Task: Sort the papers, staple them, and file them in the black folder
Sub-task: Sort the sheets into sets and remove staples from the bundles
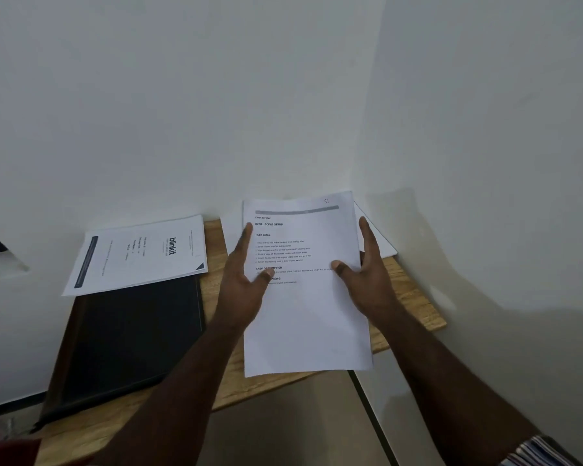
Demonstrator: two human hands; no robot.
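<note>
Held upright between both hands: a printed stack, left hand and right hand with fingers straight, pressing its side edges, probably to square sheets. Folder on table, more papers overlapping it.

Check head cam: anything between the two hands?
Yes, in the head view the left hand and right hand hold the side edges of a printed paper stack; only that stack spans the gap.
</note>
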